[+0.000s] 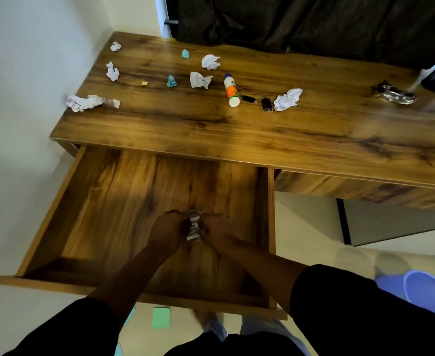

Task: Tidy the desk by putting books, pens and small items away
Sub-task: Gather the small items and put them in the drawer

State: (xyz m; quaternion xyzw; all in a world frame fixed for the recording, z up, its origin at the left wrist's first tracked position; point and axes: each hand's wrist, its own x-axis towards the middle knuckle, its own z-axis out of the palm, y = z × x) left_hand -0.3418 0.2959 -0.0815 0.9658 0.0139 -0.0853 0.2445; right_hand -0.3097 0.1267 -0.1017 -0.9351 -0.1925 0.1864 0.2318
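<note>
Left hand (168, 227) and right hand (217, 231) pinch a wad (193, 225) over the drawer (123, 201); best drop it low.

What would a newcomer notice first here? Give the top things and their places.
Both hands, left hand and right hand, grip a small silvery object over the open drawer. Crumpled paper litters the desk, and an orange-and-white glue bottle lies mid-desk.
</note>
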